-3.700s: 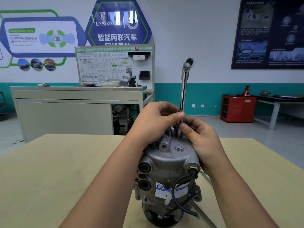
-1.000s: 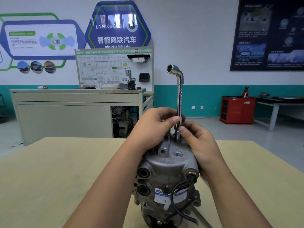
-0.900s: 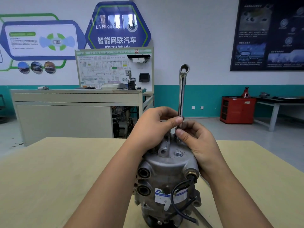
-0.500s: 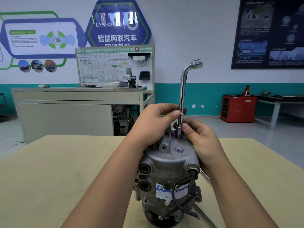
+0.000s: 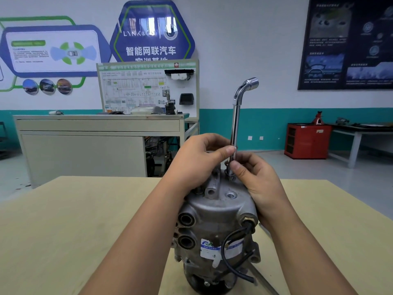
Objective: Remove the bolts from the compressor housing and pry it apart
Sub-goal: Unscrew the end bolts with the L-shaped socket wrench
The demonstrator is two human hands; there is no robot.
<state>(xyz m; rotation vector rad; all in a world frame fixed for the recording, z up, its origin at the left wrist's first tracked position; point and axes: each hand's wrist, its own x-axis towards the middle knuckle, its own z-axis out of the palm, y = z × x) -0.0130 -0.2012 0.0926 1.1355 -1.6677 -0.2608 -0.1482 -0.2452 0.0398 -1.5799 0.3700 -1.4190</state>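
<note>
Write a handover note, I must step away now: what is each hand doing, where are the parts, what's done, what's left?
Left hand pinches the wrench mid-shaft; right hand pinches it lower, near the socket end.
Wrench stands upright on top of the compressor, which stands on end on the table.
Done: nothing visibly off; compressor in one piece.
Left: finish unbolting, then pry apart.

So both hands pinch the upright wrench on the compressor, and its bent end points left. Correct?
No: the head view shows the wrench with its bent end pointing right. The left hand and right hand do pinch it, upright on the compressor.
</note>
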